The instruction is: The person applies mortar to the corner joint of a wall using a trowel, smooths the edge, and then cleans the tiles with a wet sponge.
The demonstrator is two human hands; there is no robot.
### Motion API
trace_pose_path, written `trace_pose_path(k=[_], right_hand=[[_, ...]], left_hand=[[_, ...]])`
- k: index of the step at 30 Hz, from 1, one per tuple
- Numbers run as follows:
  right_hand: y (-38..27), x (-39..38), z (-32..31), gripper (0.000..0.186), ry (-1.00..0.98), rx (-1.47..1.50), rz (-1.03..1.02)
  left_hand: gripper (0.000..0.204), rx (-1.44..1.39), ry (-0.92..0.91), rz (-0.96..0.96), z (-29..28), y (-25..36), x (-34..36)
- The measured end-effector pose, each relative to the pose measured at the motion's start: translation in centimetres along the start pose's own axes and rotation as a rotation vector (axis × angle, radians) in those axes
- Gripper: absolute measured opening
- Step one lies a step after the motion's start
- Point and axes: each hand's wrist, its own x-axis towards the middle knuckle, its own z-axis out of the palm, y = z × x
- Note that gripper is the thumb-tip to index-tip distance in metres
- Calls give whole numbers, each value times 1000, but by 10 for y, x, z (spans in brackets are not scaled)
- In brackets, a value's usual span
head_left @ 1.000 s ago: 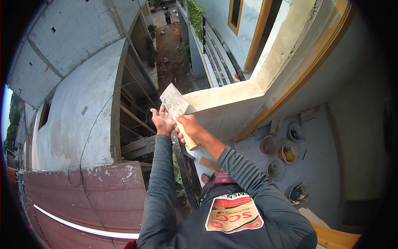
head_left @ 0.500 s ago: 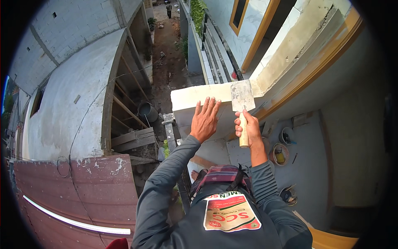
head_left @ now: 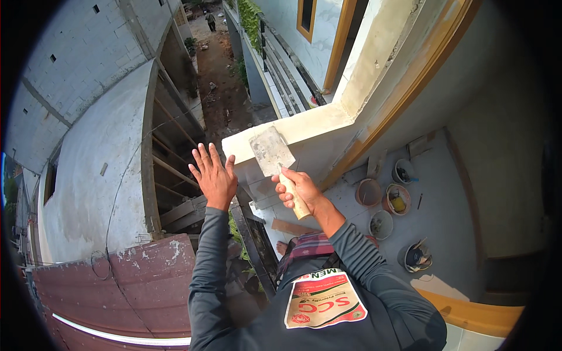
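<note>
Here, a maroon, flaking roof panel (head_left: pixel 129 292) lies at lower left. The left hand (head_left: pixel 216 180) is splayed and empty, just beside the end of a cream, plastered wall ledge (head_left: pixel 319 124). Apart from it, the right hand (head_left: pixel 302 190) wraps the pale wooden handle of a square, grey-bladed trowel (head_left: pixel 273 153), which overlaps the ledge's edge, contact unclear. Rightward, a round, orange-brown bucket (head_left: pixel 357 194) stands on the grey floor (head_left: pixel 438 231).

Grey floor (head_left: pixel 442 234) with several buckets (head_left: pixel 369 204) and a brown board (head_left: pixel 293 227).
</note>
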Motion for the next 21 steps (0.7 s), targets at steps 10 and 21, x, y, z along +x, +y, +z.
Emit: trace_pose_path(k=[10,21], right_hand=[[-25,-56,-42,33,349,-751,-414],[-143,-149,-16,40,553,-848,-970]], left_hand=[[64,-245,-79,210,10,52,3],[61,-216,-134,292,83,80,68]])
